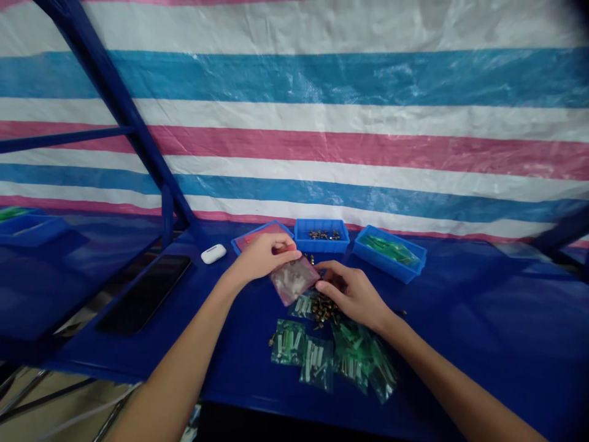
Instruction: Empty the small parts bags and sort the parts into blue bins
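Observation:
My left hand is closed, pinching the upper edge of a small pink-edged clear plastic bag. The thumb and forefinger of my right hand close at the bag's right corner. Whether a small part is also between them I cannot make out. Below my right hand lies a pile of brass-coloured screws. Nearer the front edge are several filled clear packets, among them a packet with greenish and white pieces and a packet of white pieces. Green packets overlap to the right.
Behind my hands stand a blue bin with red bags, a blue bin with screws and a blue bin with green bags. A white earphone case and a black phone lie left on the blue table.

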{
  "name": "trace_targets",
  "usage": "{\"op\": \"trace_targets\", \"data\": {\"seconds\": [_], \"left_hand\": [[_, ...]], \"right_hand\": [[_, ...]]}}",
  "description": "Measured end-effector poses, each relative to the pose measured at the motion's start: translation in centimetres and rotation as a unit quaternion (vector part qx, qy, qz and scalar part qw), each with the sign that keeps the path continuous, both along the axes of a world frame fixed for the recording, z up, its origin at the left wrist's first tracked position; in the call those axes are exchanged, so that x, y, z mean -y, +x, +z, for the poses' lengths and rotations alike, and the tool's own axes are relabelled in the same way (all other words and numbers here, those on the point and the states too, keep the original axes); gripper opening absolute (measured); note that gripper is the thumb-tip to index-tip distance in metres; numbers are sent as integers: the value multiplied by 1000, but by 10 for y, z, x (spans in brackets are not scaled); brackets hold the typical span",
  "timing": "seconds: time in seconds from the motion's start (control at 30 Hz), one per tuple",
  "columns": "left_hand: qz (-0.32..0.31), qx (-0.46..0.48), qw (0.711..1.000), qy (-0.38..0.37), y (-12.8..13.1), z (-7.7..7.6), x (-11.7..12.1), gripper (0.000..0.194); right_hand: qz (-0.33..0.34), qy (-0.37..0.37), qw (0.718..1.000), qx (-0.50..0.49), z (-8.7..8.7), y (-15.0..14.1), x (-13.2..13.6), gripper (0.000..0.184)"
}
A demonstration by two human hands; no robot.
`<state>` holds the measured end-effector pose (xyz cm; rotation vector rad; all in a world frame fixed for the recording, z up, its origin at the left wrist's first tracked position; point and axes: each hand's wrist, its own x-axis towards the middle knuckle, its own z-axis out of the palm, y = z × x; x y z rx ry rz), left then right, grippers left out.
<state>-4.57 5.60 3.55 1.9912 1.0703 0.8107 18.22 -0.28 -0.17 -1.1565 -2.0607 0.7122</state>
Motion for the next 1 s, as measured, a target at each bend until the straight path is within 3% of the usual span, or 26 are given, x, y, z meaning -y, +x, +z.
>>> {"op": "trace_targets", "data": {"seconds": [0.17, 0.27, 0.43, 0.57, 0.73, 0.8, 0.9, 1.0], "left_hand": [[63, 146, 987, -18, 21, -14, 3, 32], [78, 187, 979, -21, 27, -18, 5, 32], [82, 232, 968, -54, 36, -23, 8, 33], [46, 268, 955, -118, 37, -27, 8, 33], [-80, 232, 943, -224, 37, -27, 12, 64], [-105, 208, 940, -248, 40, -26, 16, 61], [-95, 179, 946, -252, 43, -27, 19, 41], [-56, 171, 952, -248, 44, -30, 16, 36]], "right_hand": [[6, -117, 985, -124, -5, -5, -2, 31], [8, -151, 972, -177, -8, -3, -7, 29], [72, -234, 935, -256, -2, -1, -7, 31], [-10, -220, 922, -318, -1, 2, -10, 25], [-83, -207, 880, -420, -8, 8, -17, 28], [-83, -216, 882, -411, -8, 7, -16, 28], [-68, -240, 887, -389, -3, 5, -13, 30], [-48, -256, 888, -378, 1, 2, -9, 31]]}}
